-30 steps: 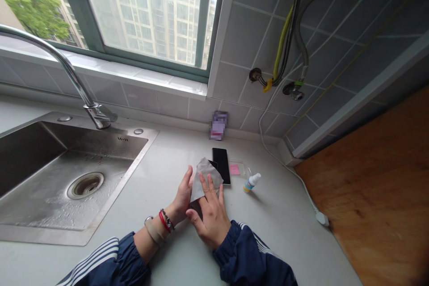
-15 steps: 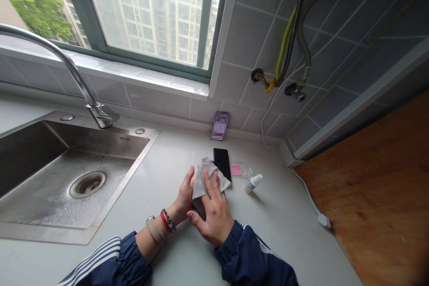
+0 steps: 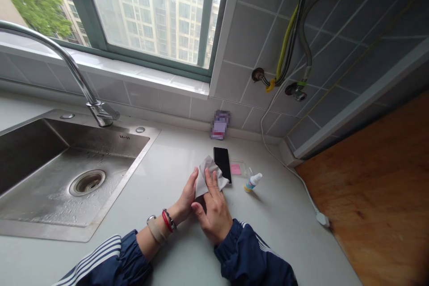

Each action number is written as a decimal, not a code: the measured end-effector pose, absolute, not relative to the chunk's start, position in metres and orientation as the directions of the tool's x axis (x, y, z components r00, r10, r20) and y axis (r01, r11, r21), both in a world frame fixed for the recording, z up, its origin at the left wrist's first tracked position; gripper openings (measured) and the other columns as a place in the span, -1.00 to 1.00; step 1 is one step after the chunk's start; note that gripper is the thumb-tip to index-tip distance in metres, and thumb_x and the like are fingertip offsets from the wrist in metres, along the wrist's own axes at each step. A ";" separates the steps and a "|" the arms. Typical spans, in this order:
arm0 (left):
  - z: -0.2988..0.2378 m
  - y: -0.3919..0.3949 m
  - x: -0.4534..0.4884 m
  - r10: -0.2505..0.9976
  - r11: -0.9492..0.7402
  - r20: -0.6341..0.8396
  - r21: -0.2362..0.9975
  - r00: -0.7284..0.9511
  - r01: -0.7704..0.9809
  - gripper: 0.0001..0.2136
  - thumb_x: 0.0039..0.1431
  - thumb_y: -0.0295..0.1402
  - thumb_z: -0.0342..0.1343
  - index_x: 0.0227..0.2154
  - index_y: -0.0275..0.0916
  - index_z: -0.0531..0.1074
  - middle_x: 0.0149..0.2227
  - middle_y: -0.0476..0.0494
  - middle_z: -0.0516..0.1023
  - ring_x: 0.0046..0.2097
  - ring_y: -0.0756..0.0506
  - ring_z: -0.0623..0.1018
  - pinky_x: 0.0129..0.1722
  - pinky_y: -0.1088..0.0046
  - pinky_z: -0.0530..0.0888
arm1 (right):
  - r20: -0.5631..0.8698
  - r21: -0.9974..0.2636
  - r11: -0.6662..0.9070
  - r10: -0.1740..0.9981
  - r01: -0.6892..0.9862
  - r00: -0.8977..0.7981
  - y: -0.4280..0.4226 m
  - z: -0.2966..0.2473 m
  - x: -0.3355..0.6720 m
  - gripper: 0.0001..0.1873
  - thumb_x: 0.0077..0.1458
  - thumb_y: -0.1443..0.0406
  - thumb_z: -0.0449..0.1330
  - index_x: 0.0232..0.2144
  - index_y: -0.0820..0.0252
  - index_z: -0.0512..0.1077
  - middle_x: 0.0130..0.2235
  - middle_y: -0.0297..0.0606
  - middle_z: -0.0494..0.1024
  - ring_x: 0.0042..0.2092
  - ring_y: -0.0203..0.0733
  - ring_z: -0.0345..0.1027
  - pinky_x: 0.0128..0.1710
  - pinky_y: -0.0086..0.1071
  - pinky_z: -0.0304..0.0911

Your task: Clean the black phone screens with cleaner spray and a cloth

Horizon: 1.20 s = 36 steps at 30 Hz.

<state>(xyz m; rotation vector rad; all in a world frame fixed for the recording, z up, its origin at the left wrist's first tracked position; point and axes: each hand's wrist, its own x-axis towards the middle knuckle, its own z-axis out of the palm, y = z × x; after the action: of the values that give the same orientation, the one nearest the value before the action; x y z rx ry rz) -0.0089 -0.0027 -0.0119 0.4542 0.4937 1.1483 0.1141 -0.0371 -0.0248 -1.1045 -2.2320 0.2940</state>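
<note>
My left hand (image 3: 188, 192) grips the edge of a dark phone (image 3: 200, 199), mostly hidden under a light grey cleaning cloth (image 3: 203, 182) with a zigzag edge. My right hand (image 3: 215, 212) presses the cloth against the phone, its fingers laid over the fabric. Just beyond the cloth, a second black phone (image 3: 222, 159) lies flat on the counter, its near left part covered from view. To the right of my hands stands a small white spray bottle (image 3: 252, 182) with a coloured label.
A clear case with a pink piece (image 3: 236, 169) lies beside the second phone. A blurred purple packet (image 3: 220, 125) leans at the wall. At left are a steel sink (image 3: 100, 219) and a tap (image 3: 77, 73). A white cable (image 3: 281, 163) runs along the right wall.
My right hand has shifted slightly with the cloth, and its thumb has moved right. My left hand has edged right and up a little. The bottle and second phone stay put.
</note>
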 end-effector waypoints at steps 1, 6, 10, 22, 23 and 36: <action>-0.013 -0.004 -0.008 0.936 0.338 -0.123 0.584 0.331 -0.738 -0.38 0.34 0.09 -0.05 0.25 -0.27 0.40 0.26 -0.22 0.46 0.40 -0.27 0.24 0.45 0.20 -0.05 | 0.436 -0.454 0.619 0.782 0.640 -0.446 -0.036 -0.025 0.114 -0.21 0.38 -0.10 -0.08 0.41 0.33 0.11 0.50 -0.06 -0.24 0.49 0.25 -0.47 0.39 0.18 -0.01; -0.021 -0.007 -0.001 0.926 0.281 0.005 0.658 0.377 -0.699 -0.34 0.32 0.17 -0.08 0.29 -0.16 0.36 0.37 -0.14 0.31 0.47 -0.21 0.05 0.46 0.26 -0.15 | 0.475 -0.510 0.543 0.824 0.667 -0.308 -0.025 -0.021 0.113 -0.15 0.38 -0.14 -0.15 0.47 0.25 -0.12 0.50 -0.09 -0.28 0.49 0.21 -0.43 0.40 0.20 -0.06; -0.022 -0.012 0.005 0.918 0.250 0.056 0.685 0.392 -0.684 -0.35 0.33 0.16 -0.09 0.30 -0.14 0.35 0.38 -0.13 0.29 0.48 -0.22 0.00 0.47 0.23 -0.17 | 0.503 -0.573 0.476 0.847 0.667 -0.172 -0.021 -0.019 0.113 -0.20 0.41 -0.09 -0.11 0.48 0.20 -0.12 0.50 -0.13 -0.22 0.50 0.16 -0.36 0.42 0.15 -0.08; -0.020 -0.015 0.004 0.949 0.120 0.085 0.792 0.303 -0.599 -0.37 0.36 0.10 -0.09 0.29 -0.21 0.36 0.36 -0.17 0.30 0.46 -0.25 0.07 0.47 0.18 -0.14 | 0.573 -0.674 0.525 0.815 0.520 -0.080 -0.019 -0.016 0.115 -0.49 0.46 0.21 -0.09 0.38 0.05 0.20 0.46 -0.29 0.03 0.48 0.07 -0.18 0.41 0.12 0.00; -0.018 -0.014 0.004 0.952 0.112 0.089 0.790 0.294 -0.603 -0.39 0.37 0.08 -0.07 0.28 -0.22 0.37 0.36 -0.17 0.30 0.46 -0.26 0.09 0.47 0.17 -0.14 | 0.573 -0.686 0.525 0.816 0.503 -0.071 -0.020 -0.015 0.115 -0.49 0.45 0.21 -0.09 0.38 0.05 0.19 0.45 -0.29 0.06 0.47 0.07 -0.15 0.41 0.12 0.02; -0.006 -0.010 -0.005 0.986 0.017 0.063 0.881 0.153 -0.473 -0.46 0.26 -0.24 0.23 0.28 -0.12 0.34 0.35 -0.18 0.33 0.39 -0.32 0.25 0.42 0.09 0.09 | 0.551 -0.719 0.552 0.823 0.423 -0.137 -0.025 -0.020 0.112 -0.27 0.39 -0.01 0.01 0.44 0.20 0.04 0.45 -0.12 0.07 0.46 0.08 -0.12 0.42 0.06 -0.02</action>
<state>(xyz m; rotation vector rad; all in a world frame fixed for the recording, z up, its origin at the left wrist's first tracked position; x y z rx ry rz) -0.0050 -0.0096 -0.0065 0.9312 0.7166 1.2996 0.1119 -0.0249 -0.0203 -1.0381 -1.7593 0.4860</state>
